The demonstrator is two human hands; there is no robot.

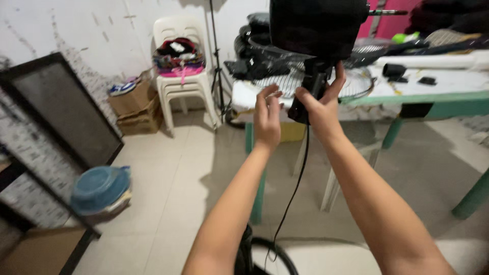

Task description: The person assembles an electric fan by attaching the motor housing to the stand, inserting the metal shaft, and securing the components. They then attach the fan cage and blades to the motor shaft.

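fan motor unit (pixel 316 25) upright, neck down | R hand (pixel 318 104) fingers gripping neck | L hand (pixel 267 117) fingers open, beside

Open air below and left of both hands over bare floor tiles (pixel 178 178); ahead blocked by table (pixel 438 97) front edge, wire fan grille (pixel 316 84) on it, black cord (pixel 293 193) hanging between forearms

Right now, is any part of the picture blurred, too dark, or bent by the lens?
Head view: the black fan motor housing is so dark its detail is lost; the left hand looks slightly motion-blurred; the right hand is sharper; the dark framed panel leans from wide-angle distortion.
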